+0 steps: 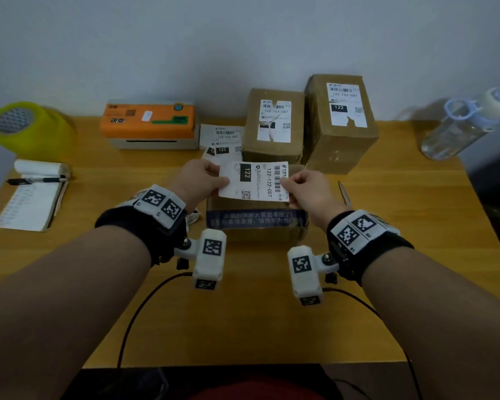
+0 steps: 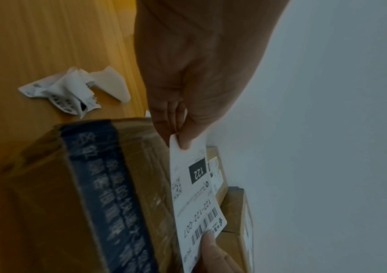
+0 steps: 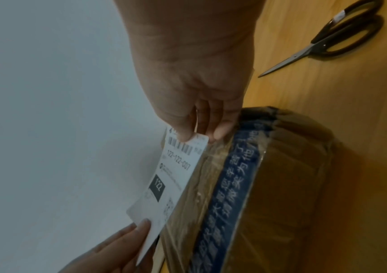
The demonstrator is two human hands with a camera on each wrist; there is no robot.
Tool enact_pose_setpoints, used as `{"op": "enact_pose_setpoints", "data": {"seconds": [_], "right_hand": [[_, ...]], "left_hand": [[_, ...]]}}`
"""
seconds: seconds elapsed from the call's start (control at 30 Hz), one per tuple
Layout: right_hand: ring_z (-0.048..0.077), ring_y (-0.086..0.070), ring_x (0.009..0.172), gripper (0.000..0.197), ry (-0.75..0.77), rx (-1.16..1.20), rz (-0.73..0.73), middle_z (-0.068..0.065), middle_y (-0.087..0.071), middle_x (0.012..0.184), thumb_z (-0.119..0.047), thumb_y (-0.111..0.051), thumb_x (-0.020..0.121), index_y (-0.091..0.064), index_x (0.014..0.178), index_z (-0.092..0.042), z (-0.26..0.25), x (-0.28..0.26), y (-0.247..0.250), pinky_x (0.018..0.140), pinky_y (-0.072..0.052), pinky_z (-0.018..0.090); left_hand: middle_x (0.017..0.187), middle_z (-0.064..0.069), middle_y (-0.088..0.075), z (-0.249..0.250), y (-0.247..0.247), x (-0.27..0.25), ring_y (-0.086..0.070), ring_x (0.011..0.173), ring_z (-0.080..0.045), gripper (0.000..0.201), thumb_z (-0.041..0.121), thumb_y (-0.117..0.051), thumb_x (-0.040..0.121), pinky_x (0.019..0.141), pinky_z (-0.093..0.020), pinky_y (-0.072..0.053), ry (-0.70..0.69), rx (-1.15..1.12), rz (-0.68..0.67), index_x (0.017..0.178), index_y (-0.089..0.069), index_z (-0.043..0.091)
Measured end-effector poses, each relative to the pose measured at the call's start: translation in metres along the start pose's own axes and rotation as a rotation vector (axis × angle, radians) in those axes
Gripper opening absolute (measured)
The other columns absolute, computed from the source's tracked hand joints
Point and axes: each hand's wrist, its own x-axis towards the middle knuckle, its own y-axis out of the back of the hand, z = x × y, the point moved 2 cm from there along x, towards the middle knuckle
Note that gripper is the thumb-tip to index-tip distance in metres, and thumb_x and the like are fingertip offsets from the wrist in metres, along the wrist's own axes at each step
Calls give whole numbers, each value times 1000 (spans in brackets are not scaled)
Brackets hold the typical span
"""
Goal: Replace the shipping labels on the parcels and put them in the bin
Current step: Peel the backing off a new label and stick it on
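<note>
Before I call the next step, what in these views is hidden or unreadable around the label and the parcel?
- Top of the taped parcel: head view, covered by the held label; whether an old label remains is unknown.
- Label's back: no view shows it, so liner on or off is unclear.
- Label's small print: too small and blurred in every view.
- Bin: in no view.
- Scissors: right wrist view, handles cut by the frame edge.
- Left hand and right hand fingertips: hidden behind the label.

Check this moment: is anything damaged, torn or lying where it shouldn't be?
Yes. The labels on the two back parcels are torn, with pieces missing from their lower edges. Crumpled label scraps lie loose on the table left of the front parcel. The fresh label, pinched by the left hand and right hand, looks intact.
</note>
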Motion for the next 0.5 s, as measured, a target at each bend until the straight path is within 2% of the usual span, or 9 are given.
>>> {"op": "enact_pose_setpoints", "data": {"seconds": [0.07, 0.1, 0.17, 0.2, 0.3, 0.4, 0.5], "right_hand": [[22, -65, 72, 19, 15, -72, 23, 13, -70, 94, -24, -59, 93, -61, 95, -5, 2, 2, -1, 66, -57, 32], [21, -65, 69, 16, 32, -135, 44, 12, -70, 90, -24, -60, 92, -61, 89, -8, 3, 4, -1, 66, -58, 35], [22, -67, 71, 17, 73, -269, 90, 9, -70, 85, -26, -63, 90, -59, 77, -16, 3, 5, -2, 70, -59, 41], [21, -67, 75, 18, 88, -317, 107, 6, -69, 84, -27, -63, 90, -58, 75, -18, 3, 6, -3, 70, -58, 41], [17, -64, 80, 14, 135, -415, 149, 1, -66, 84, -27, -64, 89, -57, 81, -18, 3, 3, -6, 68, -56, 33], [17, -64, 84, 13, 171, -448, 174, 3, -66, 93, -28, -61, 91, -60, 94, -15, 4, 0, -8, 73, -57, 36], [16, -63, 86, 19, 193, -484, 197, 2, -66, 97, -30, -58, 93, -61, 103, -15, 5, -2, -11, 73, -56, 34]], "left_hand": [[92, -8, -64, -7, -3, 4, -64, 84, -20, 6, 9, -63, 87, 78, -34, -56, -2, 33, 40, 89, -58, 9], [87, -6, -64, -10, -4, 5, -63, 80, -19, 6, 11, -64, 87, 76, -33, -56, -7, 62, 55, 85, -58, 10], [84, -4, -64, -14, -6, 6, -62, 74, -17, 10, 17, -64, 87, 71, -32, -55, -21, 128, 74, 81, -58, 13], [85, -5, -65, -16, -6, 7, -63, 75, -19, 11, 19, -65, 87, 73, -34, -56, -24, 153, 78, 81, -58, 14], [90, -9, -67, -16, -7, 7, -66, 85, -26, 12, 22, -66, 86, 81, -44, -56, -18, 184, 73, 85, -60, 12], [91, -10, -68, -13, -8, 10, -66, 86, -26, 15, 22, -66, 86, 82, -45, -56, -29, 212, 91, 89, -61, 9], [92, -9, -68, -14, -9, 11, -65, 87, -26, 15, 24, -65, 86, 83, -44, -55, -53, 252, 116, 88, -61, 10]]}}
